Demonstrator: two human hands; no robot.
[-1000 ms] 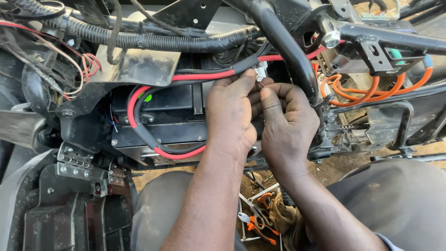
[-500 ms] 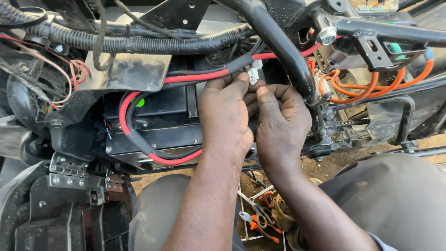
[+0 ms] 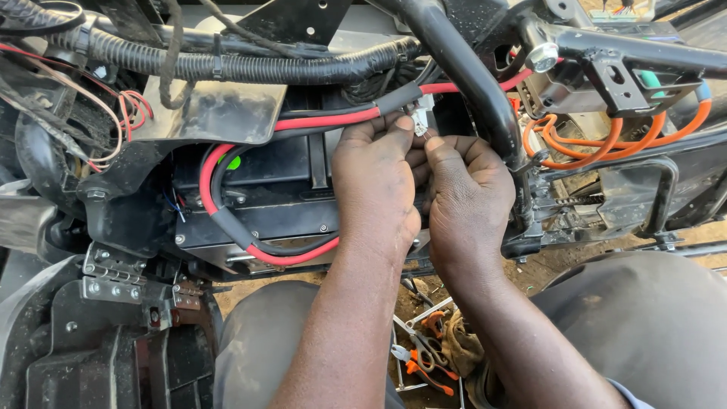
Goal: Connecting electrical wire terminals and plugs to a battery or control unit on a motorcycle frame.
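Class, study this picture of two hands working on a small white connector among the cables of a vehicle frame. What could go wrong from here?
1. The left hand and right hand pinch the white connector by the fingertips only; it could slip or its thin wires bend.
2. The thick red cable runs right beside the fingers; tugging might strain it.
3. The pliers lie on the ground below, easy to kick or lose.

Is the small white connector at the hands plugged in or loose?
Cannot tell. The white connector sits pinched between the fingertips of the left hand and right hand, which hide its mating end.
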